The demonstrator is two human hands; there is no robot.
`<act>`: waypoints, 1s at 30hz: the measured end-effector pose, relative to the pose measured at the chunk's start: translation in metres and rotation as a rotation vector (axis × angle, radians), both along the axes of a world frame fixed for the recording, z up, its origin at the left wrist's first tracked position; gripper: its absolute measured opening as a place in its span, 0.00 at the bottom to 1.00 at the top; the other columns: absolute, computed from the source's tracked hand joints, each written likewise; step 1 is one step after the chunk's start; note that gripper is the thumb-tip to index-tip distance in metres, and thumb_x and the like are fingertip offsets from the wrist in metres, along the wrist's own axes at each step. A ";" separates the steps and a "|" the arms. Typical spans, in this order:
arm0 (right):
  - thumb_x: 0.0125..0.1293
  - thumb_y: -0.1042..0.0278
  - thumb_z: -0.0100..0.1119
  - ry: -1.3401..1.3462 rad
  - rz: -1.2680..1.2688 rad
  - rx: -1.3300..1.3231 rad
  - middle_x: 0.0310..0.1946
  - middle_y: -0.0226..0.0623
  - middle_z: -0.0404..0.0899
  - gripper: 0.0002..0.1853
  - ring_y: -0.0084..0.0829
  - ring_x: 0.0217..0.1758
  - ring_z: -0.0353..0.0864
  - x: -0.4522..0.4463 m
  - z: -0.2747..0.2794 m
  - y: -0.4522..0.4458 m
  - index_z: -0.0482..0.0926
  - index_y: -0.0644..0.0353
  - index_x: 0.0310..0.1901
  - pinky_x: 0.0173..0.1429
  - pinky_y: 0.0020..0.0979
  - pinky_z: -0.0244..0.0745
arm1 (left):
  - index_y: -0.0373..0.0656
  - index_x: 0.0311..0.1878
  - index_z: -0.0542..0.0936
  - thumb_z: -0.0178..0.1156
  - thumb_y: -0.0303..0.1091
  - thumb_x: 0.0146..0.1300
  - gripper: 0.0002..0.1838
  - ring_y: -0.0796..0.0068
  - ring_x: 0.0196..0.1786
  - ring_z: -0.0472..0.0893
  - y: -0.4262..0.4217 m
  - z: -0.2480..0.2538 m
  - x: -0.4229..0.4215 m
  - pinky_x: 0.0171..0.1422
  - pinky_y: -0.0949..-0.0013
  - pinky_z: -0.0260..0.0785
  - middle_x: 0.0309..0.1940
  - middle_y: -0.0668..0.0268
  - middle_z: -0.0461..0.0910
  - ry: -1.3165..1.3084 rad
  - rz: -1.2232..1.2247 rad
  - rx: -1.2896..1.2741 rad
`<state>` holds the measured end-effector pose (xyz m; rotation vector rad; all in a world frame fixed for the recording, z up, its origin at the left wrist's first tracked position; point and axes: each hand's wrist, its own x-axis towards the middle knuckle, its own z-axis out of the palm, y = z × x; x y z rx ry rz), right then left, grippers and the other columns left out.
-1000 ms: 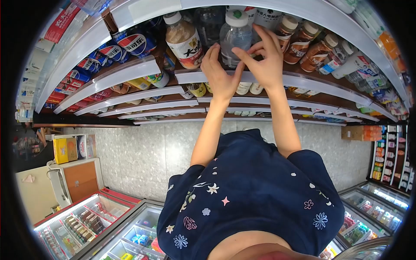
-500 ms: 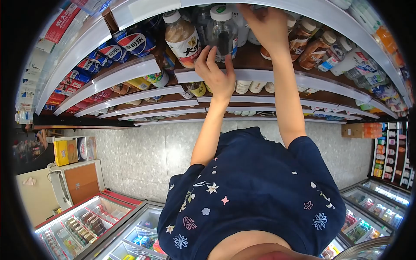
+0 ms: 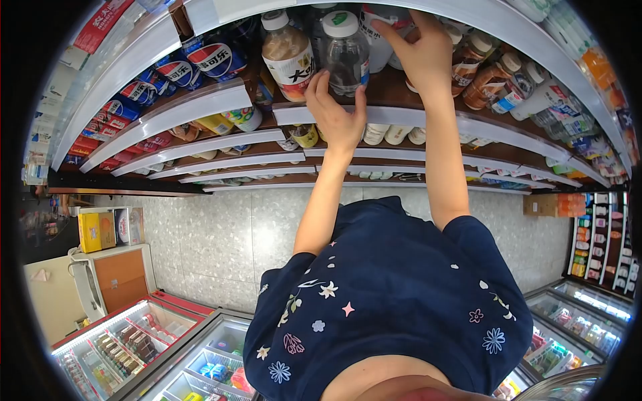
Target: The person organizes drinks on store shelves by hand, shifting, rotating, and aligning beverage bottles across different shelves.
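My left hand is at the front edge of the shelf, its thumb and fingers on either side of the lower part of a clear plastic bottle with a white cap. Just left of that bottle stands one with a light brown drink and a white label, close to my fingertips. Deeper in the shelf, my right hand has its thumb across the front of a white bottle with some red on its label. The fingers of that hand reach round its right side and are partly hidden.
Blue Pepsi packs fill the shelf to the left. Brown drink bottles stand right of my right forearm. The shelf edge runs below my wrists, with lower shelves beneath. Chest freezers stand behind me on both sides.
The white bottle by my right hand shows more of its label and has shifted slightly, with my thumb now over its front. My left hand stays at the clear bottle.
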<state>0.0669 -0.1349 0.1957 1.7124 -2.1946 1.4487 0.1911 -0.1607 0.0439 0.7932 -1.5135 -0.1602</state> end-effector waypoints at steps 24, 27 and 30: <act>0.34 0.70 0.80 0.228 0.113 -0.690 0.50 0.40 0.80 0.34 0.14 0.17 0.64 -0.003 -0.043 0.061 0.78 0.67 0.49 0.24 0.15 0.62 | 0.36 0.66 0.69 0.63 0.26 0.58 0.30 0.51 0.53 0.78 0.005 0.018 0.013 0.56 0.60 0.71 0.52 0.49 0.76 -0.162 -0.069 0.102; 0.33 0.66 0.79 0.241 0.100 -0.734 0.48 0.38 0.82 0.31 0.15 0.14 0.63 -0.003 -0.040 0.057 0.80 0.64 0.45 0.22 0.16 0.64 | 0.36 0.65 0.69 0.58 0.22 0.56 0.30 0.48 0.48 0.80 -0.003 0.025 0.016 0.50 0.58 0.72 0.50 0.49 0.78 -0.209 -0.182 0.080; 0.33 0.66 0.79 0.282 0.100 -0.744 0.48 0.38 0.83 0.31 0.15 0.15 0.65 -0.004 -0.035 0.055 0.80 0.64 0.45 0.23 0.16 0.66 | 0.36 0.66 0.68 0.57 0.23 0.56 0.30 0.48 0.49 0.80 -0.011 0.029 0.017 0.50 0.56 0.73 0.51 0.48 0.79 -0.238 -0.252 0.143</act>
